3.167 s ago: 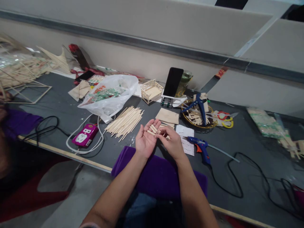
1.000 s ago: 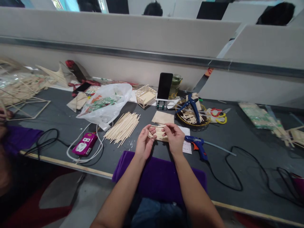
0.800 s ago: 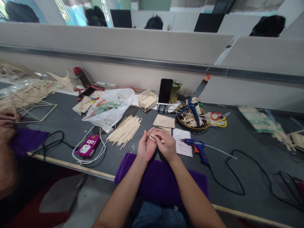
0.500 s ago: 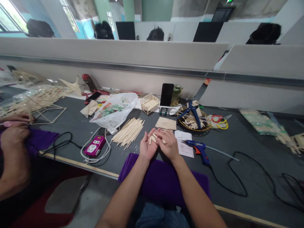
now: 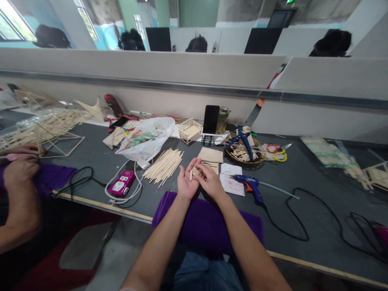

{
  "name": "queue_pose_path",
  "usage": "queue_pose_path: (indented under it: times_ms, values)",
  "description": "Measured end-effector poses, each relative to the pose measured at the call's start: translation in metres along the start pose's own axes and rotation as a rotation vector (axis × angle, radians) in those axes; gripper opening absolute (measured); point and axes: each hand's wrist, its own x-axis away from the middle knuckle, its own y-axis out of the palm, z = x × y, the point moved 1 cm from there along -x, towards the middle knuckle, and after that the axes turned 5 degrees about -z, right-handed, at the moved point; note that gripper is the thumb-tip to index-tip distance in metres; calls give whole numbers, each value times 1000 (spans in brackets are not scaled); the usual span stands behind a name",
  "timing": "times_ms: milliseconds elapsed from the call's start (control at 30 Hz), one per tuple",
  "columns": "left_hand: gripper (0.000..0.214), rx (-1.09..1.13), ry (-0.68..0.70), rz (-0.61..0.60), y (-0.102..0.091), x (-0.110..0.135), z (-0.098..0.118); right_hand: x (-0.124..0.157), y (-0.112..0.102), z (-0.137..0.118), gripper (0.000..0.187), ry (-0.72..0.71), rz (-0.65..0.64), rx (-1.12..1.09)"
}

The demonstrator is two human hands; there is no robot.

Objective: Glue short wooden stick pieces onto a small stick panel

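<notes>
My left hand [image 5: 187,184] is turned palm up above the table's front edge, cradling several short wooden sticks [image 5: 194,172]. Over that palm, my right hand [image 5: 210,181] has its fingertips bent together at the sticks; its fingers partly cover them. Behind my hands lie a flat wooden piece [image 5: 210,154] and a few thin sticks [image 5: 214,166]. A fanned pile of long wooden sticks [image 5: 163,165] is to the left. Under my forearms is a folded purple cloth [image 5: 209,226].
To the right are a blue glue gun [image 5: 250,185] on paper, a basket [image 5: 247,161] of short sticks with blue pliers, and scissors [image 5: 280,155]. A small stick-built tray [image 5: 190,131], phone [image 5: 211,119] and plastic bag [image 5: 148,139] stand behind. A co-worker's hand [image 5: 21,171] is far left.
My right hand has shifted its fingers in over the left palm, and a stick seen earlier under the right hand no longer shows. The view has turned slightly.
</notes>
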Motion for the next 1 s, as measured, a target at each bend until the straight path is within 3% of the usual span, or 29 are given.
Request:
queue_pose_path:
  times_ms: [300,533,667,767,1000]
  values:
    - [53,-65,35,12,4,0,-1,-2,3,1,6,98,4,-121]
    - [54,-111,65,19,2,0,-2,-2,3,-4,6,120,-29,-228]
    - [52,-79,53,61,0,-2,-2,-2,5,-1,18,137,-17,-256]
    - [51,-60,47,67,-2,-3,-3,-3,7,2,13,188,-4,-303]
    - [46,-28,-3,114,-5,-2,-4,-4,5,-2,22,409,34,-759]
